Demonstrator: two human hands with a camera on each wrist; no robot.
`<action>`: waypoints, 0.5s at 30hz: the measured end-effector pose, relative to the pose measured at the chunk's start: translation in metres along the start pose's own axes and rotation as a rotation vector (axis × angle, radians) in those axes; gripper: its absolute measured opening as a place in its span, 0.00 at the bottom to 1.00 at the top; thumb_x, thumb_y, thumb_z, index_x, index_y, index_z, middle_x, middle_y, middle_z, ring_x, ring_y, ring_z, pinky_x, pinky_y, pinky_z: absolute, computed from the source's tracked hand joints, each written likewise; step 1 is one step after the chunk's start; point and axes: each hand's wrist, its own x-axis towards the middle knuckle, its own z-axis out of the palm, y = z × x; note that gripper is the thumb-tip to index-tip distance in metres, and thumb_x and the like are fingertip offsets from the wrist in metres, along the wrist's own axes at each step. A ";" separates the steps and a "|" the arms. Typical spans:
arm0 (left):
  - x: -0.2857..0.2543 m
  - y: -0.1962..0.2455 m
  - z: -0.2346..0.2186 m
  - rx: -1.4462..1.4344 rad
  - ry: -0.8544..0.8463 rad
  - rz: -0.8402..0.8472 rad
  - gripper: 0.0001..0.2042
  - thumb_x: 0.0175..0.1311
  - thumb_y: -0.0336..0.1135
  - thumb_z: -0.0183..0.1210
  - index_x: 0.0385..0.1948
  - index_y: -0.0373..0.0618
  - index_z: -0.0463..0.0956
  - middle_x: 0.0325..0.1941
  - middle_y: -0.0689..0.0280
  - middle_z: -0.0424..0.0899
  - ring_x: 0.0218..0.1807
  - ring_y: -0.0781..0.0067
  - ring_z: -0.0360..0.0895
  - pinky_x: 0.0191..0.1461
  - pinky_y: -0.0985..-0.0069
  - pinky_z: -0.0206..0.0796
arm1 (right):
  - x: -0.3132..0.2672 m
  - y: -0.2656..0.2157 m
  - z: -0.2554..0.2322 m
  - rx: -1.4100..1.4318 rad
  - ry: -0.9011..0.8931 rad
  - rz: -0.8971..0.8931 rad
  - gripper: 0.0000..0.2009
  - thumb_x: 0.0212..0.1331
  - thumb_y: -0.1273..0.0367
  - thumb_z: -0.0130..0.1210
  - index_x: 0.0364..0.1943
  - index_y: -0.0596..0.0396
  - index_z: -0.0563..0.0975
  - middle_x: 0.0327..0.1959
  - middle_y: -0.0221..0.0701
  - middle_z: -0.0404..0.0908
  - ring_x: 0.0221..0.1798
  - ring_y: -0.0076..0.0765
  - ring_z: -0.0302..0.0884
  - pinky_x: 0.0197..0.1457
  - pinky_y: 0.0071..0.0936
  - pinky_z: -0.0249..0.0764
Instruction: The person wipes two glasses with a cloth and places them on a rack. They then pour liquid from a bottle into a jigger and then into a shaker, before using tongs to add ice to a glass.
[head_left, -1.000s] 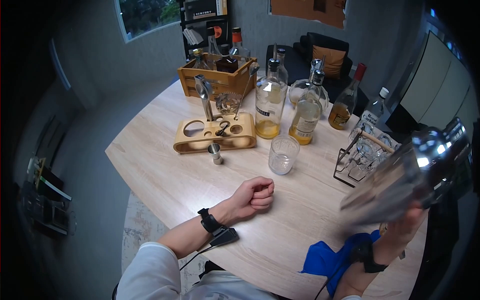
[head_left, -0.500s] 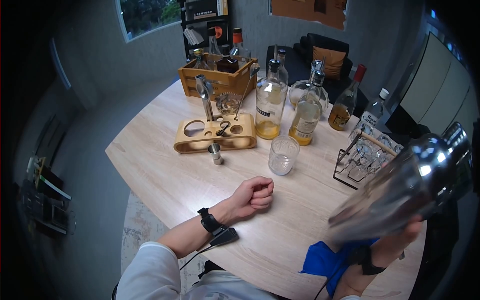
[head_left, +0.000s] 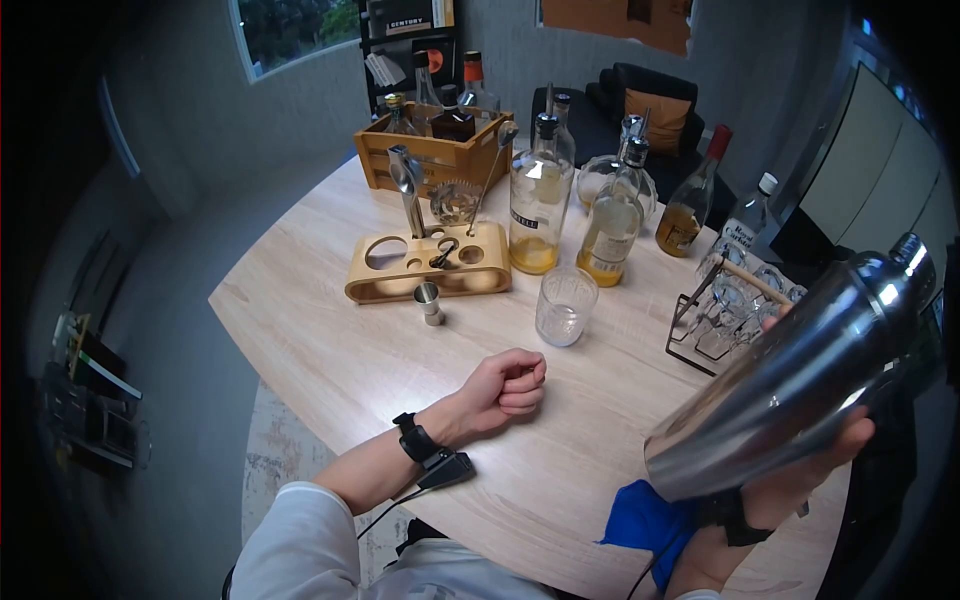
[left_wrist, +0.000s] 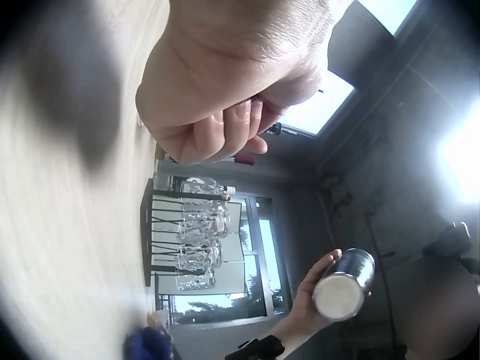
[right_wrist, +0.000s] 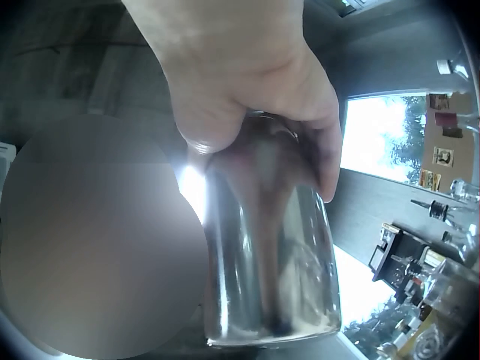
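Note:
On the right of the head view my right hand (head_left: 805, 470) grips a shiny metal shaker (head_left: 775, 385), tilted with its capped end up and to the right. In the right wrist view the fingers and thumb of that hand (right_wrist: 259, 90) wrap round the shaker (right_wrist: 274, 262). The left wrist view shows the shaker's (left_wrist: 345, 289) base facing the camera. My left hand (head_left: 507, 388) rests idle on the table with fingers loosely curled, holding nothing. Just beyond it stands a clear textured glass (head_left: 567, 308). A small metal jigger (head_left: 430, 305) stands farther left.
A wooden bar-tool stand (head_left: 425, 265) is left of several bottles with pourers. Behind is a wooden crate (head_left: 430, 160) of bottles. A wire rack (head_left: 690, 335) of glasses stands at the right, and a blue cloth (head_left: 645, 525) lies under the right forearm.
The shaker, blurred by motion earlier, now appears sharp, slightly lower and farther left, with its base nearer the blue cloth. My left hand has stayed in place.

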 end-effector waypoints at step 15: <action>0.000 0.000 0.001 0.001 -0.006 0.000 0.13 0.72 0.39 0.44 0.26 0.47 0.68 0.12 0.79 0.49 0.13 0.85 0.47 0.16 0.84 0.41 | 0.018 0.006 -0.028 -0.151 -0.009 -0.064 0.44 0.52 0.50 0.67 0.69 0.56 0.59 0.57 0.38 0.72 0.59 0.37 0.74 0.59 0.32 0.76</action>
